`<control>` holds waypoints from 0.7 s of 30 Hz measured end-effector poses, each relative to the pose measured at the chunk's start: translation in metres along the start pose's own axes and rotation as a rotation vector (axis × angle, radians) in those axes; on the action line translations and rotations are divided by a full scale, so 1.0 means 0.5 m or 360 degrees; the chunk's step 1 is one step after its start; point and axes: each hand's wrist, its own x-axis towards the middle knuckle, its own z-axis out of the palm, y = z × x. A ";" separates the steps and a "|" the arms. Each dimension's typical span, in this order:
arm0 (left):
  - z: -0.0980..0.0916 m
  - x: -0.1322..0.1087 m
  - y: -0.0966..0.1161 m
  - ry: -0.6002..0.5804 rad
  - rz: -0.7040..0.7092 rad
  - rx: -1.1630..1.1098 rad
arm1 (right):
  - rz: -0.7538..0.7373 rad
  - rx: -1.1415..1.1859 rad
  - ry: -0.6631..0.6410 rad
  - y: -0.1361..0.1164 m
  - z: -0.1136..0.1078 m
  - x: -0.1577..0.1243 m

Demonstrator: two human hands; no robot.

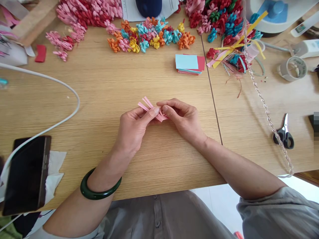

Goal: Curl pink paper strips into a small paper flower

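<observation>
Over the middle of the wooden table (159,166), both hands hold one small piece of pink paper (160,117) cut into narrow strips. My left hand (134,127) pinches it between thumb and fingers, and two loose strips stick out above that thumb. On the other side, my right hand (184,118) has its thumb and forefinger closed on the paper's right part, where some strips seem to bend over. The fingers cover much of the paper. Beyond the hands lies a stack of light blue and red paper rectangles (186,62).
Many curled paper flowers (143,36) in several colours line the back, with more pink and red ones (92,11) behind. Scissors (284,134) and a tape roll (292,69) lie right. A dark tablet-like device (26,176) and a white cable (62,83) are left. A twisted cord (259,91) hangs right.
</observation>
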 end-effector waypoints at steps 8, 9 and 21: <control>-0.011 0.003 -0.016 0.0002 0.0125 0.0156 | 0.0075 0.0086 -0.0016 0.006 0.002 0.006; -0.011 0.003 -0.016 0.0001 0.0146 0.0184 | 0.0078 0.0060 -0.0031 0.007 0.001 0.007; -0.019 0.004 -0.017 0.0011 0.0292 0.0426 | -0.0151 -0.0200 -0.0122 0.000 -0.007 0.005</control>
